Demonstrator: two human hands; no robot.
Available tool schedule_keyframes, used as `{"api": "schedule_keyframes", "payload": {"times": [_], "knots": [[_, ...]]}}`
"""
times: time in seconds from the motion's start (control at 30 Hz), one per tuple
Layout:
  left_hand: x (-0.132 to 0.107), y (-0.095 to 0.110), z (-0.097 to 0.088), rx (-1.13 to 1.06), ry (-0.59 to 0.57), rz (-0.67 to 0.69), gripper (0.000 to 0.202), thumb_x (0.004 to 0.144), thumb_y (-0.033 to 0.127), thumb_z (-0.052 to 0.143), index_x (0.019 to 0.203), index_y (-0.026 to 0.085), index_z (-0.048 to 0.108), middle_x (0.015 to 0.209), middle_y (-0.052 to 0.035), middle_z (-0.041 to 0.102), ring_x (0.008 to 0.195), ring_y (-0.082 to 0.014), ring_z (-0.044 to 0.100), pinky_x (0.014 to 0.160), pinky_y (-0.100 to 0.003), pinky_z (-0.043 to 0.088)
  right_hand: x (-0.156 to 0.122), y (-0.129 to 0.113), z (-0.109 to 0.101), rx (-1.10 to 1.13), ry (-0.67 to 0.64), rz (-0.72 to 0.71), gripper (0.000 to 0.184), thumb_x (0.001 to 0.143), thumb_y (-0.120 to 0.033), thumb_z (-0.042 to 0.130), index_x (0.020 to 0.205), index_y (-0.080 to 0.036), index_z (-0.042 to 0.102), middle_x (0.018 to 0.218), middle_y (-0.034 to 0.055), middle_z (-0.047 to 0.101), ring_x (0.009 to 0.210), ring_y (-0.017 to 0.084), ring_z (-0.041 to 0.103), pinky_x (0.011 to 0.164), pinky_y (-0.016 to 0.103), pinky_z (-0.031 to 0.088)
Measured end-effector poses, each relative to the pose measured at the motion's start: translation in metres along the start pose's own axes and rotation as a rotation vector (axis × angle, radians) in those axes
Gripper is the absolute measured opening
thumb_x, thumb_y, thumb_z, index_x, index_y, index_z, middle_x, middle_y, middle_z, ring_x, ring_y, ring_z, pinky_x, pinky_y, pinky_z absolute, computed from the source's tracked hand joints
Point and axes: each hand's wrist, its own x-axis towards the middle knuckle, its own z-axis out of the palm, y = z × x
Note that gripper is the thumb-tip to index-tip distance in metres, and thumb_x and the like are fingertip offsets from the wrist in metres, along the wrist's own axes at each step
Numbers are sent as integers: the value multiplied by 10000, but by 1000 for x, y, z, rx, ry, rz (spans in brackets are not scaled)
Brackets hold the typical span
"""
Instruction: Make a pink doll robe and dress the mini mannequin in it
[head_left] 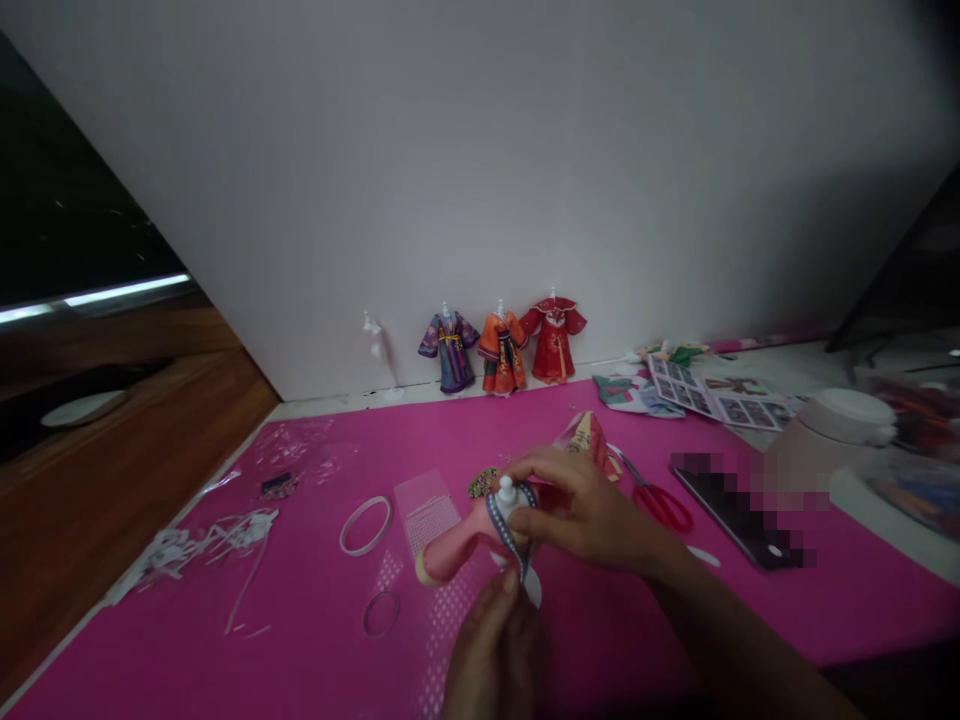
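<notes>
Both my hands are on a small white doll-size mannequin [507,493] above the pink mat. It wears a pink garment [461,540] with a wide sleeve that sticks out to the left and a pale cuff. A dark blue dotted trim [504,530] runs round the neck and down the front. My right hand [574,505] grips the garment at the neck and shoulder, thumb by the white neck. My left hand [491,640] pinches the lower end of the trim. A white round base [532,588] shows beneath. The garment's right side is hidden behind my right hand.
Dressed mini mannequins in purple [448,350], orange [504,352] and red [553,340] stand along the wall beside a bare one [375,345]. Red scissors [661,507] and a phone [731,515] lie right. White paper strips [199,545] and tape rings [366,526] lie left.
</notes>
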Motion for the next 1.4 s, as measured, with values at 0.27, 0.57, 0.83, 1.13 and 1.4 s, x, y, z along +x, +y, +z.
{"api": "schedule_keyframes", "payload": {"times": [0.27, 0.57, 0.83, 1.13, 1.4], "knots": [[3, -2, -4, -71, 30, -31, 381, 561, 318, 939, 722, 172, 627, 552, 81, 496, 513, -79, 481, 556, -228, 350, -4, -2, -3, -69, -26, -62, 330, 761, -183, 679, 1086, -206, 628, 1048, 61, 709, 996, 223, 645, 871, 364, 489], [-2, -1, 1, -113, 34, 19, 306, 569, 241, 927, 692, 176, 654, 595, 51, 581, 538, -89, 525, 590, -226, 404, -4, -2, -1, -101, 2, -46, 307, 743, -156, 641, 1044, -216, 629, 994, 49, 713, 944, 223, 656, 836, 360, 504], [-1, -4, -6, -97, 21, 69, 310, 650, 283, 880, 680, 185, 588, 573, 64, 521, 551, -95, 528, 610, -242, 418, -4, 0, -1, -85, -22, -64, 347, 752, -161, 665, 1094, -195, 614, 1055, 64, 691, 1002, 223, 636, 867, 348, 493], [-1, -10, -10, -44, 96, 203, 299, 650, 275, 860, 656, 187, 574, 640, 36, 598, 655, -133, 613, 681, -270, 463, -3, 1, -1, -82, -27, -52, 348, 758, -180, 692, 1096, -197, 610, 1043, 59, 692, 970, 217, 638, 849, 343, 495], [7, -16, 2, -62, 109, 287, 387, 592, 345, 905, 686, 178, 569, 591, 57, 561, 582, -111, 565, 596, -239, 417, -3, 1, -1, -76, -31, -80, 365, 749, -141, 694, 1105, -152, 615, 1045, 83, 691, 972, 214, 638, 853, 324, 490]]}}
